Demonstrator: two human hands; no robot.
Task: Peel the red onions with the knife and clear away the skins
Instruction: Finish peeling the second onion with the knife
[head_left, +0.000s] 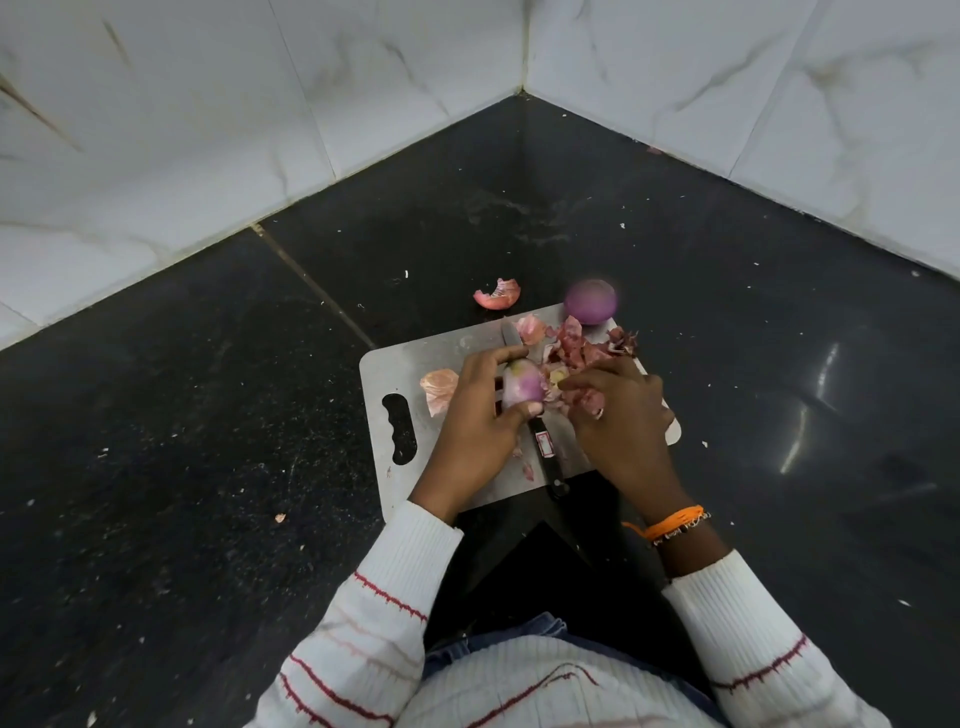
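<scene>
My left hand grips a partly peeled red onion above the steel cutting board. My right hand pinches a bunch of onion skins beside that onion. The knife lies flat on the board under my hands, its blade tip pointing away from me and its black handle toward me. A peeled purple onion sits at the board's far edge, blurred. Loose skins are heaped on the board's far right part.
One skin piece lies on the black counter beyond the board and another on the board's left part. White marble-tiled walls meet in a corner behind. Small crumbs dot the counter.
</scene>
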